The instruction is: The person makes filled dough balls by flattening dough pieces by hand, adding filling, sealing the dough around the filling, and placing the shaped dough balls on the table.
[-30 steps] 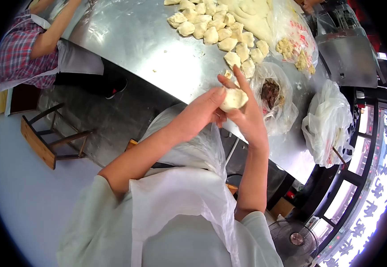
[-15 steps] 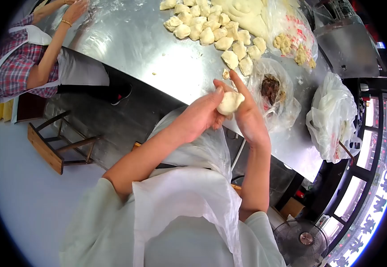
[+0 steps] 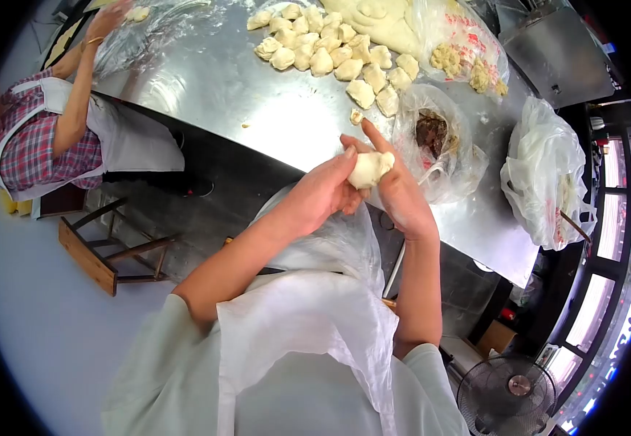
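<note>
A pale piece of dough [image 3: 371,170], rounded with a small nub at its upper right, is held between my two hands in front of the table's near edge. My left hand [image 3: 325,190] wraps round its left side, thumb on top. Against its right side lies my right hand [image 3: 405,198], with a finger stretched up past it and the others partly hidden. Beyond my fingertips, a small dough scrap [image 3: 357,116] lies near several dough pieces [image 3: 320,62] grouped on the metal table [image 3: 206,94]. An open plastic bag with dark filling [image 3: 432,134] sits just right of my right hand.
A large dough slab [image 3: 377,18] lies at the back, beside crumbly yellowish lumps [image 3: 446,59] on plastic. A tied plastic bag [image 3: 544,174] stands at right. A co-worker [image 3: 54,131] works at the table's left. A wooden stool [image 3: 105,254] and a fan [image 3: 508,396] stand below.
The camera view has shifted slightly. The dough is turned a little in my hands, its nub now showing more at upper right. The co-worker's hand has moved over the table beside some dough.
</note>
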Action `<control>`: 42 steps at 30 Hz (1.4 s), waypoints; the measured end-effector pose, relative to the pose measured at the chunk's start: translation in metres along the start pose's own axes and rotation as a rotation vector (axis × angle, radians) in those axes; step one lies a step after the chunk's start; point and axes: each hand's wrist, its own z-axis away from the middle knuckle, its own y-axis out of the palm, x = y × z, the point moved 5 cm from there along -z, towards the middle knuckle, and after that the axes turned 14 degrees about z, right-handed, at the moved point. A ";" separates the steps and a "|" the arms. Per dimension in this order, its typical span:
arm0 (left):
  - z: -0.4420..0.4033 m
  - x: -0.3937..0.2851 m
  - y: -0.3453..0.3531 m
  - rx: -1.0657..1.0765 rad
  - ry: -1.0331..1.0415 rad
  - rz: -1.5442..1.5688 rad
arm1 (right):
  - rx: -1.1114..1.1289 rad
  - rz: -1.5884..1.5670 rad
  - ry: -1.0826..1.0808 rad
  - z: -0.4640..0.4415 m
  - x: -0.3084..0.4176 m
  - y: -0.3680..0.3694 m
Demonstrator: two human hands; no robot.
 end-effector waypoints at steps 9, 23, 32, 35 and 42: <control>-0.007 0.006 0.025 -0.160 0.023 0.156 | -0.365 0.096 -0.073 -0.005 -0.013 0.010; -0.007 -0.009 -0.002 -0.036 -0.094 0.261 | -0.145 0.803 -0.199 -0.012 0.020 -0.010; -0.010 -0.019 -0.017 -0.112 -0.052 -0.054 | -0.411 1.254 -0.378 -0.030 0.013 0.003; -0.002 -0.025 -0.013 -0.047 -0.071 -0.174 | -0.553 1.404 -0.155 -0.055 -0.006 -0.013; -0.014 -0.029 -0.035 0.054 -0.023 0.430 | -0.635 1.180 -0.185 -0.061 -0.005 -0.041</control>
